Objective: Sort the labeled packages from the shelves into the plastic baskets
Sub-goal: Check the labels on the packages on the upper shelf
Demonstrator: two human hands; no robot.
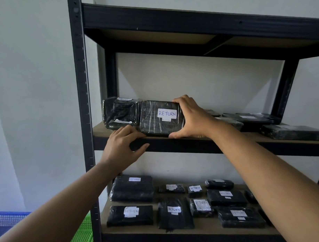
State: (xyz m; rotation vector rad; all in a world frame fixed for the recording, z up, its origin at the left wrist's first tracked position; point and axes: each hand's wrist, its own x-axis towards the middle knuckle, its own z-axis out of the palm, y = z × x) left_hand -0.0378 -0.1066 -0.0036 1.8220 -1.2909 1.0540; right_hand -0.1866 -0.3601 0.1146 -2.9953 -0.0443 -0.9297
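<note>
A black wrapped package (155, 119) with a white label reading RETURN stands tilted up at the front of the middle shelf (244, 140). My right hand (189, 118) grips its right side, fingers over the top and thumb under the bottom. My left hand (123, 146) rests on the shelf's front edge just below the package's left corner, fingers spread and holding nothing. A second black package (120, 113) stands to the left of the held one. A blue basket (5, 218) and a green basket (84, 232) sit on the floor at lower left.
Several flat black packages (290, 131) lie on the right part of the middle shelf. The lower shelf (205, 229) carries several black packages labelled RETURN. The black upright post (80, 82) of the rack stands at left, with a white wall behind.
</note>
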